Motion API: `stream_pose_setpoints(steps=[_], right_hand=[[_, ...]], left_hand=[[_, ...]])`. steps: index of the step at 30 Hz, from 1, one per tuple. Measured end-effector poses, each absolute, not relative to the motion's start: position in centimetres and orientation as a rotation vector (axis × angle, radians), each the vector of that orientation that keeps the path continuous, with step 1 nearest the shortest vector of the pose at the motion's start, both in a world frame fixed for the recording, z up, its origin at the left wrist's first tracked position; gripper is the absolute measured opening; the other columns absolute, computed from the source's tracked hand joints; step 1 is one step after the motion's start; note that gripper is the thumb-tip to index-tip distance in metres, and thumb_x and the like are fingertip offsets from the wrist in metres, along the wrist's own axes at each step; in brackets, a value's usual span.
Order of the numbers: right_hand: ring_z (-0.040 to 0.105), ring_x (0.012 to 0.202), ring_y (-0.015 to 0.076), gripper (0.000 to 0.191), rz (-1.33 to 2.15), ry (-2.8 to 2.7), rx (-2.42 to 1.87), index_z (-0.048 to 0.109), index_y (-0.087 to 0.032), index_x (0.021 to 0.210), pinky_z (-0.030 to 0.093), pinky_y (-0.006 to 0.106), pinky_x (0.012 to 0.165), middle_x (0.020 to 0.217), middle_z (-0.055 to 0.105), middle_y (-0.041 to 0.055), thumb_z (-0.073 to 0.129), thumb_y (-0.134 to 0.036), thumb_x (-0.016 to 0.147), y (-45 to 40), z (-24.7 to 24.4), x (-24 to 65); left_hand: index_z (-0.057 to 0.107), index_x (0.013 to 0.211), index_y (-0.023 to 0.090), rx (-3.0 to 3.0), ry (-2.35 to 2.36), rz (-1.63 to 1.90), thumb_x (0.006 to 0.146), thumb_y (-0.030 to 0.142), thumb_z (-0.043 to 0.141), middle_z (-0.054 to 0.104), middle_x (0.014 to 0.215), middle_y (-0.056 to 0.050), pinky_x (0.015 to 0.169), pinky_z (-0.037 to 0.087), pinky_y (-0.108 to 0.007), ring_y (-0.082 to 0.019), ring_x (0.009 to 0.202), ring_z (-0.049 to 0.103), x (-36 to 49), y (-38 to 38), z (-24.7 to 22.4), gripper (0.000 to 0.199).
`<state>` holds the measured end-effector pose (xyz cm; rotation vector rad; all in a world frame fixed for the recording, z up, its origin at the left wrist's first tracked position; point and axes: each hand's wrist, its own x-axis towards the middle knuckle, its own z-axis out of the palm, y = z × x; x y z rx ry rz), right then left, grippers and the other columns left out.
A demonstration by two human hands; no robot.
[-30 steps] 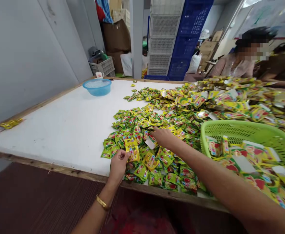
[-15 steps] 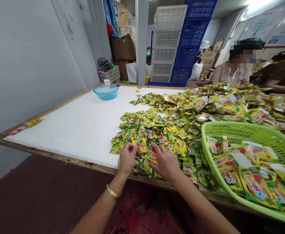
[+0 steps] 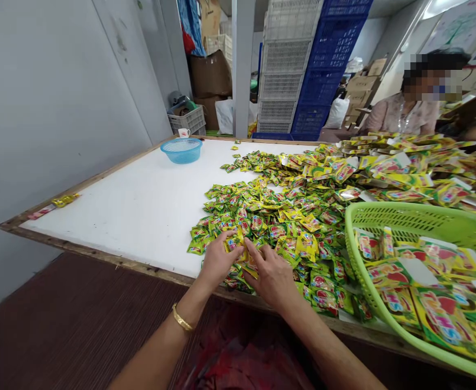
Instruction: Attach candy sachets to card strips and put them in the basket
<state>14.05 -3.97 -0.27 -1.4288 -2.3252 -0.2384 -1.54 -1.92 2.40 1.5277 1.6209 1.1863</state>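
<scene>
My left hand [image 3: 218, 260] pinches a small yellow packet [image 3: 233, 240] between thumb and fingers, near the table's front edge. Close beside it on the right, my right hand [image 3: 272, 273] has its fingers around a yellow box [image 3: 249, 265], its index fingertip at the packet. Most of the box is hidden by the fingers. Around and beyond both hands spreads a pile of small green and yellow packets [image 3: 258, 208]. A gold bracelet circles my left wrist.
A green basket [image 3: 362, 271] of larger yellow boxes stands at the right. Flat boxes [image 3: 404, 179] are heaped behind it. A blue basket [image 3: 182, 151] rests at the far left edge of the white table [image 3: 140, 206]. A person sits across, at the back right.
My left fingers have moved right with the packet, closing the gap to my right hand and the box. The camera view has shifted slightly left.
</scene>
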Motion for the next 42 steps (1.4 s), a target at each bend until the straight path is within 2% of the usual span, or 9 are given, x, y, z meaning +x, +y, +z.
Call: stream_pose_setpoints(steps=[3,11,16,20,24,27,30,35,42], right_hand=[[0.056,0.084,0.0187,0.065,-0.205,-2.326,-1.392,0.035,-0.025,0.14,0.041,0.029,0.068,0.096,0.057,0.0055,0.057,-0.043,0.082,-4.1,-0.2,14.3],[0.056,0.081,0.0179,0.061,-0.186,-2.245,-1.374,0.039,-0.024,0.138,0.041,0.028,0.067,0.095,0.058,0.0054,0.056,-0.041,0.082,-4.3,-0.5,14.8],[0.056,0.083,0.0183,0.059,-0.219,-2.243,-1.327,0.038,-0.024,0.138,0.041,0.028,0.069,0.095,0.058,0.0061,0.054,-0.04,0.083,-4.1,-0.4,15.4],[0.055,0.082,0.0196,0.062,-0.29,-2.355,-1.239,0.037,-0.024,0.139,0.04,0.03,0.068,0.094,0.058,0.0064,0.056,-0.039,0.083,-4.1,-0.3,15.6],[0.054,0.084,0.0204,0.06,-0.339,-2.381,-1.212,0.04,-0.021,0.138,0.04,0.031,0.07,0.096,0.06,0.0082,0.055,-0.038,0.083,-4.2,-0.7,15.6],[0.054,0.085,0.021,0.057,-0.362,-2.321,-1.212,0.042,-0.017,0.136,0.04,0.032,0.072,0.098,0.061,0.0094,0.054,-0.038,0.083,-3.9,-1.1,15.6],[0.054,0.088,0.0211,0.056,-0.34,-2.274,-1.202,0.043,-0.015,0.135,0.041,0.032,0.074,0.101,0.061,0.0103,0.052,-0.038,0.084,-3.5,-1.3,15.9],[0.054,0.091,0.0217,0.058,-0.309,-2.291,-1.168,0.039,-0.015,0.137,0.041,0.034,0.077,0.106,0.06,0.0115,0.051,-0.039,0.085,-2.8,-1.4,16.0],[0.053,0.092,0.0226,0.057,-0.333,-2.311,-1.172,0.04,-0.013,0.136,0.04,0.036,0.079,0.107,0.06,0.0128,0.05,-0.038,0.086,-2.1,-1.8,16.4]], left_hand=[[0.061,0.092,0.017,1.515,1.626,1.226,0.067,0.023,0.064,0.067,0.087,-0.002,0.072,0.049,-0.028,-0.017,0.076,0.062,-2.5,-1.5,2.7,0.026],[0.063,0.1,0.019,1.687,1.678,1.218,0.071,0.021,0.062,0.069,0.101,-0.005,0.089,0.046,-0.035,-0.022,0.096,0.062,-1.5,-2.7,3.1,0.03],[0.065,0.093,0.018,1.854,1.678,1.048,0.075,0.024,0.06,0.07,0.093,-0.005,0.081,0.047,-0.032,-0.021,0.086,0.062,-1.9,-3.1,3.4,0.02],[0.066,0.076,0.018,2.161,1.484,0.751,0.081,0.024,0.049,0.066,0.075,-0.003,0.069,0.043,-0.027,-0.017,0.072,0.058,-2.3,-2.4,4.4,0.019],[0.062,0.062,0.018,2.199,1.477,0.513,0.074,0.018,0.052,0.06,0.064,0.0,0.062,0.04,-0.024,-0.015,0.063,0.054,-2.1,-1.6,4.6,0.015],[0.066,0.078,0.019,2.134,1.573,0.637,0.07,0.017,0.057,0.066,0.079,-0.003,0.07,0.044,-0.027,-0.019,0.075,0.059,-2.0,-1.6,4.1,0.012],[0.066,0.09,0.021,2.11,1.438,0.726,0.079,0.023,0.051,0.067,0.09,-0.004,0.075,0.045,-0.027,-0.019,0.084,0.06,-2.2,-1.6,4.2,0.019],[0.061,0.059,0.019,2.184,1.411,0.564,0.083,0.024,0.043,0.057,0.062,-0.001,0.06,0.037,-0.025,-0.015,0.062,0.052,-2.3,-0.4,5.0,0.03],[0.047,0.043,0.017,2.149,1.406,0.501,0.074,0.016,0.049,0.042,0.05,0.003,0.056,0.027,-0.024,-0.011,0.053,0.041,-1.2,1.4,5.0,0.031]])
